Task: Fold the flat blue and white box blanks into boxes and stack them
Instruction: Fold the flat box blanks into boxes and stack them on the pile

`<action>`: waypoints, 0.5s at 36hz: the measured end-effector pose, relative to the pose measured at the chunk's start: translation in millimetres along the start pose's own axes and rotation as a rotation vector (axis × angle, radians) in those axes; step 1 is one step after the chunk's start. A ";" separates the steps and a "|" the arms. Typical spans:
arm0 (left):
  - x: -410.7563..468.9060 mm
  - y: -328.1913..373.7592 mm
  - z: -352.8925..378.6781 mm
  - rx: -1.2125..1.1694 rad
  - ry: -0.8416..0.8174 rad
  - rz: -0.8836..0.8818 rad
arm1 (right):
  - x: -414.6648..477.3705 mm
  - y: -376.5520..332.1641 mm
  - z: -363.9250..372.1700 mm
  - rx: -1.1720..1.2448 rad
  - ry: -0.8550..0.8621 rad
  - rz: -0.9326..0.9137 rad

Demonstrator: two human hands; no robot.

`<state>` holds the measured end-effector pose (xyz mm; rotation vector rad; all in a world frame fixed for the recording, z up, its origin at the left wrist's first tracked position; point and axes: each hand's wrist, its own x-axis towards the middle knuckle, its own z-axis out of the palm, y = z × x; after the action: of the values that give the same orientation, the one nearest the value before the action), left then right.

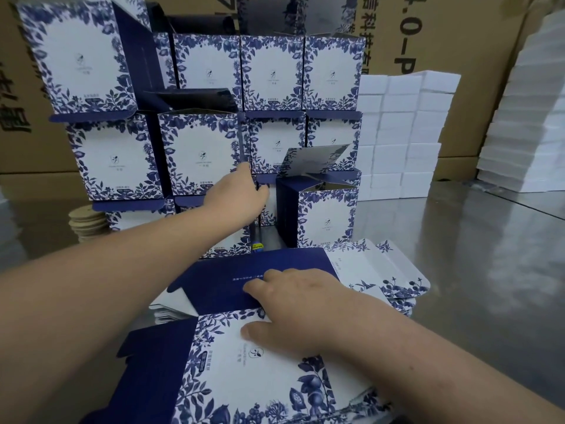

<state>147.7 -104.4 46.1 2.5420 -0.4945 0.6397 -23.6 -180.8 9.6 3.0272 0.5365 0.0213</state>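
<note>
The left hand (241, 191) reaches into the stacked folded boxes (198, 154), probably squaring one in. Its fingertips are hidden, so I cannot tell its hold. The right hand (293, 304) presses spread, straight fingers on the top flat blank (260, 387) on the worktop (474, 270), likely to take it next.

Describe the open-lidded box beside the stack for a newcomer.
Find the wall of stacked blue and white floral cardboard boxes on the shiny metal table. At its bottom right, one box stands forward. Nothing rests on it, and its lid is raised.
</note>
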 end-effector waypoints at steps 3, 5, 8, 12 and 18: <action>-3.9 -1.9 -0.1 -0.079 -0.066 0.040 | 0.0 0.2 -0.4 0.002 0.004 -0.005; -7.3 -5.8 -0.1 -0.123 -0.054 0.067 | -0.2 -0.5 -0.6 0.000 -0.001 -0.007; -12.1 -17.6 3.4 -0.102 -0.062 0.097 | 0.2 -0.6 -0.2 -0.007 -0.001 -0.004; -15.7 -31.4 11.2 -0.030 -0.168 0.046 | 0.5 -0.5 0.3 -0.020 -0.004 0.002; -13.0 -27.7 22.2 -0.077 -0.184 0.012 | 0.6 -1.1 0.4 -0.021 -0.003 0.002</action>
<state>157.0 -90.1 12.4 2.5385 -0.5859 0.3845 -23.5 -179.6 9.1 3.0063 0.5301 0.0220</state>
